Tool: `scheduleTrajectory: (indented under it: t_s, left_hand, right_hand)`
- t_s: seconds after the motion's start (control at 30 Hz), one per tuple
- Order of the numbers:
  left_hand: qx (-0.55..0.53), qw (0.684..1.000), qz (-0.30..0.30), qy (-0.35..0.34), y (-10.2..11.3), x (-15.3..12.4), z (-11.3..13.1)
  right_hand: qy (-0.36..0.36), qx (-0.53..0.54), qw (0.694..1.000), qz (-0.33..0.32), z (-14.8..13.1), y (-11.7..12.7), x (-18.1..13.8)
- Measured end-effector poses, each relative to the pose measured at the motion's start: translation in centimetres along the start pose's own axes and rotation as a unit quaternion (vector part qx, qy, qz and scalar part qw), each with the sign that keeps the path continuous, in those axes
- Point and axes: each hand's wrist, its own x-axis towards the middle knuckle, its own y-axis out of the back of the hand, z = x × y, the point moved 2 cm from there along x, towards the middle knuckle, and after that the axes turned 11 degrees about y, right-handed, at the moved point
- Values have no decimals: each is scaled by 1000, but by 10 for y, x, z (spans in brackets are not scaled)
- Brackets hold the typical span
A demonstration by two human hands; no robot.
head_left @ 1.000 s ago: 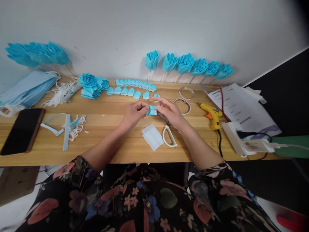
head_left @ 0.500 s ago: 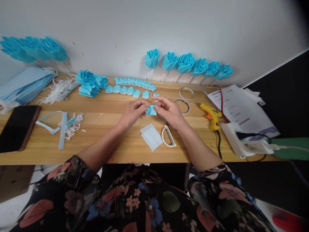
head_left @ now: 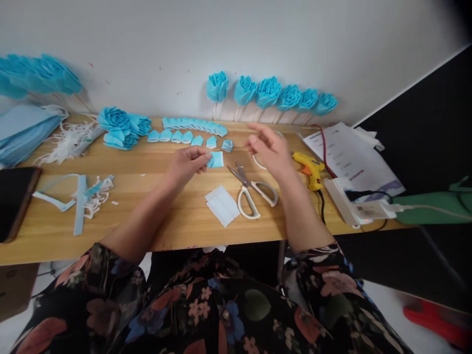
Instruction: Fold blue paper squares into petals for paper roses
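Observation:
My left hand point(head_left: 190, 164) pinches a small blue fabric piece point(head_left: 217, 159) by its left edge, above the table. My right hand point(head_left: 269, 147) is raised to the right of it, fingers apart and nothing seen in them, slightly blurred. It partly covers the tape rolls point(head_left: 259, 162). Between my forearms lie white-handled scissors point(head_left: 246, 189), blades a little apart, beside a stack of pale fabric squares point(head_left: 221, 205). Just behind my hands runs a row of folded blue petals point(head_left: 177, 136), with a strip of overlapping petals point(head_left: 195, 126) farther back.
Blue fabric roses on sticks point(head_left: 268, 93) lean against the wall, and more blue roses point(head_left: 123, 128) lie left. A yellow glue gun point(head_left: 311, 169), power strip point(head_left: 342, 201) and papers point(head_left: 354, 157) are at right. Face masks point(head_left: 29, 130), a phone point(head_left: 16, 201) and offcuts point(head_left: 86, 196) are at left.
My right hand has let go of the blue piece and moved right and up, uncovering the scissors. My left hand still holds the piece. The whole view has shifted slightly.

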Motion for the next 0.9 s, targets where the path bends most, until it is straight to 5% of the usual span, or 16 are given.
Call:
scheduleTrajectory:
  t_s: [0.1, 0.2, 0.37, 0.5, 0.63, 0.73, 0.9]
  left_hand:
    - [54, 998, 3, 7, 14, 7, 1]
    - [140, 990, 19, -7, 25, 14, -3]
    - [307, 945, 34, -105, 26, 18, -8]
    - [361, 910, 98, -178, 23, 12, 0]
    - [349, 909, 93, -211, 20, 2, 17]
    - [344, 915, 56, -203, 8, -3, 26]
    - [419, 880, -40, -218, -45, 5, 27]
  right_hand:
    - [3, -122, 992, 18, -20, 30, -14]
    - [-31, -246, 967, -60, -35, 38, -47]
    - [-31, -394, 904, -164, -32, 9, -100]
    - [17, -404, 908, -112, -21, -8, -107]
    - [-77, -303, 947, -80, -14, 16, -96]
    - [-162, -81, 983, -27, -12, 43, -91]
    - [-204, 245, 947, 33, -13, 52, -98]
